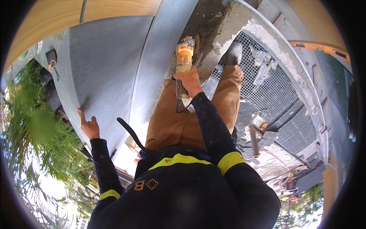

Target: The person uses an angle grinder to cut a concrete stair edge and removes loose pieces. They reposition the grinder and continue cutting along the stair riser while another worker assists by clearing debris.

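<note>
My right hand (190,81) is wrapped round the body of a dusty orange and grey angle grinder (184,57), in front of my knees. Its thin disc (196,43) sits at the far end, beside a rough mortar-covered ledge (219,42). From the near end of the grinder hangs a dark cord (178,105). Off to the left, my left hand (90,128) holds nothing, with its index finger stretched out at the edge of a large grey slab (103,57). The other fingers of that hand are partly curled.
A black and orange tape measure (51,60) lies on the slab's far left. Black grid matting (253,82) with crumpled clear plastic (263,65) spreads by my boot (234,53). An orange spirit level (320,47) is at the right. Green plants (42,126) border the left.
</note>
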The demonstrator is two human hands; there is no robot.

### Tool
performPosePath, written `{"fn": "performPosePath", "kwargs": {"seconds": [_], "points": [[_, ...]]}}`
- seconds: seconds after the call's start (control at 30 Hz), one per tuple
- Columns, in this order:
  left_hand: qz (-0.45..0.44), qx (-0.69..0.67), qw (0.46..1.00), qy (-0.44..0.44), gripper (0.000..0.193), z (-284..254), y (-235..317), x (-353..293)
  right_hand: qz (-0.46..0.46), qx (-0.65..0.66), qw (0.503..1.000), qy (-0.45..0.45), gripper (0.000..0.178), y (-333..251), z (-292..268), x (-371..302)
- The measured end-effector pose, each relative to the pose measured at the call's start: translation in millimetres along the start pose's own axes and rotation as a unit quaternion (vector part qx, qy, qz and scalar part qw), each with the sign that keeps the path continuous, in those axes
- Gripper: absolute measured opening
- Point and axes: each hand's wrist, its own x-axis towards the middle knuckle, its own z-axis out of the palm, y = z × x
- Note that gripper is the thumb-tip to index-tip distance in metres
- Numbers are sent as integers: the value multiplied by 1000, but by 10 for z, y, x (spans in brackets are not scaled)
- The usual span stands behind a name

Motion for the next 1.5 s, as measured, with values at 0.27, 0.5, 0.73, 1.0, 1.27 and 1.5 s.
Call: {"fn": "performPosePath", "kwargs": {"seconds": [0.27,0.5,0.73,1.0,1.27,1.5], "points": [[315,-25,940,129,59,320,-405,44,-26,-108,986,123,75,702,880,29],[402,11,908,120,57,361,-720,226,2,-113,985,132,73,1192,1395,-13],[426,47,890,155,55,386,-771,284,48,-99,984,138,72,1633,1632,79],[324,-238,914,-46,42,1447,-661,-421,30,-99,987,125,75,1890,1462,65],[120,-445,733,-501,39,3191,-122,-1208,-181,2,982,57,72,1709,727,-71],[480,-419,590,-496,58,3572,634,-2525,-285,95,951,-68,52,1377,-285,-359]]}}
